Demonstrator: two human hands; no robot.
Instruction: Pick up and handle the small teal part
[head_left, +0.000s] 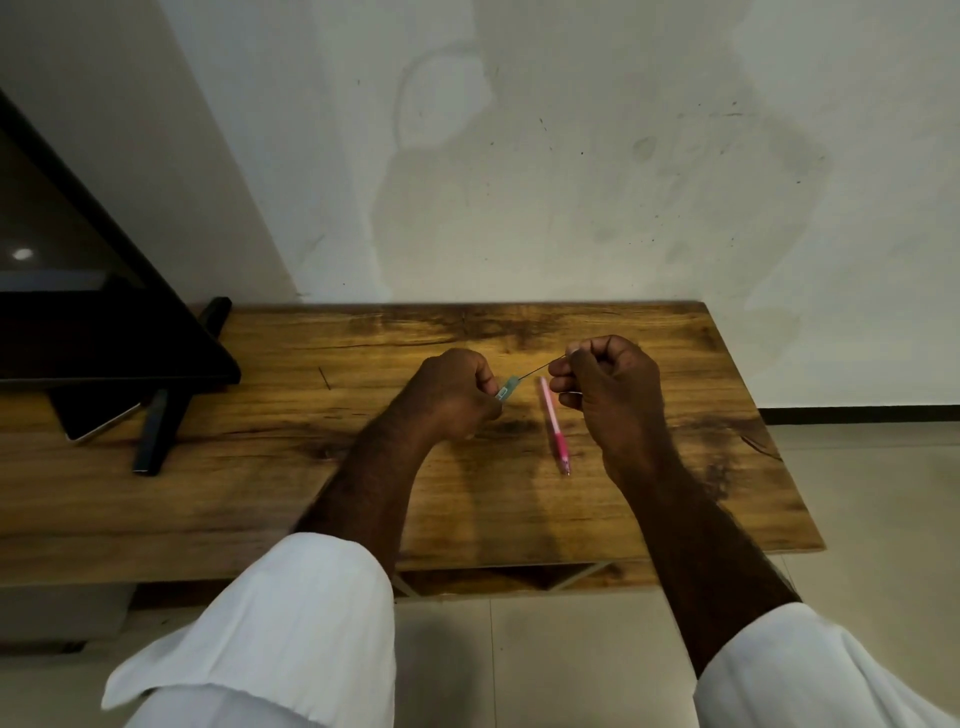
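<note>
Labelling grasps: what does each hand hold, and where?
Left hand grips the green pen barrel by its rear; right hand pinches the thin refill at its far end.

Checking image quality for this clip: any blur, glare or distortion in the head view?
Head view: wide-angle bending at the edges; left hand and right hand slightly soft, so the thin refill is faint; the pink pen is clear; a small glare spot on the dark screen.

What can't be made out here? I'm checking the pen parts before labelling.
Head view only:
- Green pen barrel: mostly hidden inside the left hand.
- Thin refill: its far end vanishes among the right hand fingers.
- Pink pen: markings too small.
- Phone: partly under the monitor.
</note>
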